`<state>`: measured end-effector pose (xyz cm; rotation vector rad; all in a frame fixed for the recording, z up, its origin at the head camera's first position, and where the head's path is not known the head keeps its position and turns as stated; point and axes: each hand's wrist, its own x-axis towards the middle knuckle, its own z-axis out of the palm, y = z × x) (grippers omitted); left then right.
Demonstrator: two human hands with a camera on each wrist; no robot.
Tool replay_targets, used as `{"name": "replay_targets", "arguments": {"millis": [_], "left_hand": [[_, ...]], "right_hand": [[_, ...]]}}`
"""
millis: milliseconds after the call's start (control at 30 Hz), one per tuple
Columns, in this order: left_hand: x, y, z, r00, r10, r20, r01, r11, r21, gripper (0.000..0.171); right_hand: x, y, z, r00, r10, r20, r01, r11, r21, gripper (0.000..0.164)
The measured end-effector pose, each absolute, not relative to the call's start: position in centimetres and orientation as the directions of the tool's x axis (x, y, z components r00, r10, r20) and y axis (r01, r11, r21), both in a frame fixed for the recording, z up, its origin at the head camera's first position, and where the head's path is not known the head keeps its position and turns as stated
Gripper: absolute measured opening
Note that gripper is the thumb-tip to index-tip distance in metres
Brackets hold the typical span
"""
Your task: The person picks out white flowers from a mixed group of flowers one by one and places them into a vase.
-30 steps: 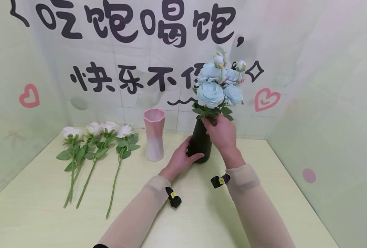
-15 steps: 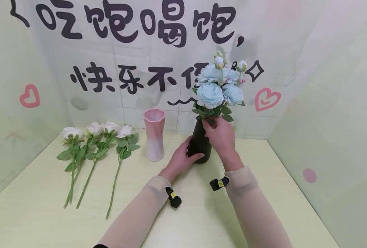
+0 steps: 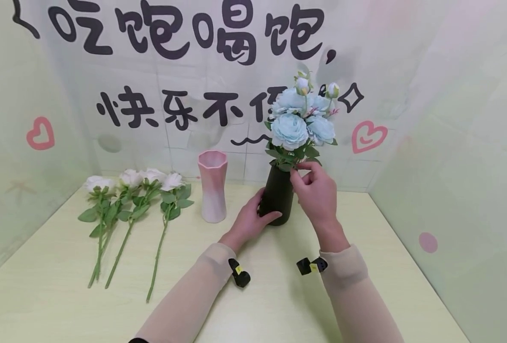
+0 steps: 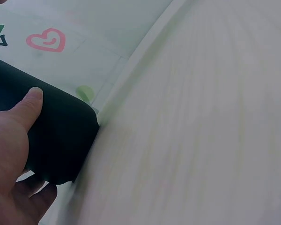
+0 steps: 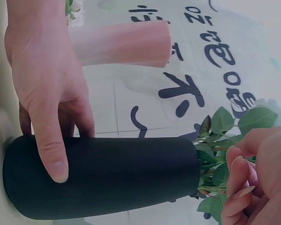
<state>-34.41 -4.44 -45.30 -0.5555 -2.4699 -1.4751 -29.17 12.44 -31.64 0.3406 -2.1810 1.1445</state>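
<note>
A dark, tapered vase (image 3: pixel 276 195) stands on the table, its mouth filled with the green stems and leaves of a bouquet of pale blue flowers (image 3: pixel 289 131). Low on the vase, my left hand (image 3: pixel 249 221) grips its body, with the thumb laid across the near side in the right wrist view. My right hand (image 3: pixel 317 193) is at the right of the vase mouth. Its thumb and index fingertips come together beside the leaves (image 5: pixel 220 173), the other fingers curled; I cannot tell whether a stem or leaf is pinched there.
Left of the dark vase is a pink and white faceted vase (image 3: pixel 213 188). Farther left, several white roses (image 3: pixel 131 178) lie on the table (image 3: pixel 56 281) with stems toward me. A printed backdrop (image 3: pixel 236 114) rises behind, with side panels left and right.
My right hand has shifted from the front of the vase mouth to its right side, while the blue flowers have hardly moved. My left hand keeps its grip on the vase.
</note>
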Motion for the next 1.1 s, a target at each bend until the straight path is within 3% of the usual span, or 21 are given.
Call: {"name": "replay_targets", "arguments": {"millis": [467, 733, 900, 1100], "left_hand": [[-34.2, -4.1, -45.4, -0.916, 0.201, 0.348, 0.402, 0.435, 0.806, 0.086], [-33.4, -4.7, -45.1, -0.947, 0.153, 0.282, 0.321, 0.500, 0.804, 0.108], [-31.9, -6.6, -44.1, -0.936, 0.151, 0.319, 0.350, 0.524, 0.777, 0.090], [-28.7, -9.4, -42.8, -0.904, 0.208, 0.373, 0.427, 0.430, 0.796, 0.072]], "right_hand": [[-28.0, 11.8, -33.0, -0.748, 0.057, 0.661, -0.558, 0.485, -0.673, 0.015], [-27.8, 10.9, -33.5, -0.738, 0.031, 0.674, -0.590, 0.457, -0.666, 0.015], [-27.9, 9.8, -33.8, -0.760, -0.006, 0.650, -0.595, 0.409, -0.692, 0.015], [-28.6, 8.2, -34.3, -0.817, -0.026, 0.576, -0.546, 0.357, -0.758, 0.020]]}}
